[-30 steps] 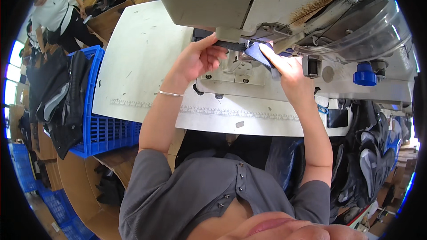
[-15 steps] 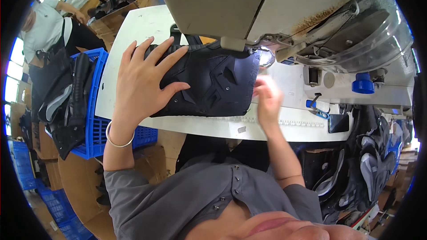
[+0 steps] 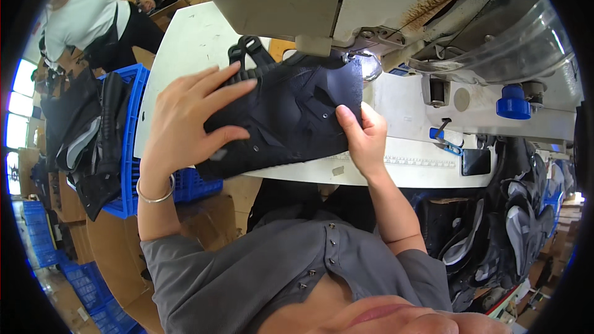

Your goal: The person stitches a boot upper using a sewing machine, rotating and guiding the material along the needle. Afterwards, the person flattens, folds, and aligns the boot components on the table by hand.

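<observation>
Black moulded piece (image 3: pixel 278 125): centre of the frame, below the machine head (image 3: pixel 272 0), upper right corner close by a lit metal part (image 3: pixel 371 67); whether they touch, I cannot tell.
Left hand (image 3: pixel 184 117): fingers spread over the piece's left end; how hard it presses does not show.
Right hand (image 3: pixel 366 139): pinches the piece's right edge, thumb on top.
Skew risk: the piece could swing askew if the right pinch pulled while the spread left hand bore too lightly.
Finger risk: a push toward the lit part could bring the right fingertips too close.
Snag risk: the slotted strap (image 3: pixel 250 49), upper centre, could catch or fold under.
White table (image 3: pixel 179 43): scuffed, ruler strip (image 3: pixel 421 161) along its lower edge; blue-handled tool (image 3: pixel 455 149) and dark phone (image 3: pixel 476 162) at centre right.
Blue crate (image 3: pixel 129 188): left of frame, heaped with black goods (image 3: pixel 86 139), above a cardboard box (image 3: pixel 114 241).
Grey-and-black pile (image 3: pixel 513 222): lower right.
Co-worker (image 3: pixel 90 9): white shirt, upper left.
</observation>
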Motion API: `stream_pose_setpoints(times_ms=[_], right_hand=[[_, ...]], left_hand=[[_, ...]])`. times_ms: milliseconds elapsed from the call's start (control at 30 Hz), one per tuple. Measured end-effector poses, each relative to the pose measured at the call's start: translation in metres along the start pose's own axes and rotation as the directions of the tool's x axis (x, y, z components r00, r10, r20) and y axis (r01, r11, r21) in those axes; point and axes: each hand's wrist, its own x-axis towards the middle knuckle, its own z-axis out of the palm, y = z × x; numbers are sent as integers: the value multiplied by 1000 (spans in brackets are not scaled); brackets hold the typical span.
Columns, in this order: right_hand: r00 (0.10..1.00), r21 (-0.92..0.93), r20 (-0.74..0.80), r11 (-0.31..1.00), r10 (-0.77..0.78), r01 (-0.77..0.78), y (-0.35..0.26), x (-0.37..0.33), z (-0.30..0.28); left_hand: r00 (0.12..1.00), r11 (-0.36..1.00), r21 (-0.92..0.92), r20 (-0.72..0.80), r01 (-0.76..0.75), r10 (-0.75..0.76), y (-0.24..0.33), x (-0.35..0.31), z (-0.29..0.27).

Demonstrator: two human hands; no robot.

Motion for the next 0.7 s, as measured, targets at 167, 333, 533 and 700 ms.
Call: stream_pose_setpoints(times_ms=[167,333,533,700], right_hand=[[987,-116,161,993,-6,25,-13,20,-45],[966,-354,240,917,-99,182,-23,58,-74],[968,-526,250,834,-33,164,-26,84,-76],[975,-646,196,762,106,47,-7,92,-80]], left_hand=[[991,965,-255,96,-63,91,39,-24,10],[991,945,-310,59,-99,123,127,-41,35],[921,961,-193,-372,-197,114,170,-24,69],[898,961,-160,-417,-227,143,169,-22,73]])
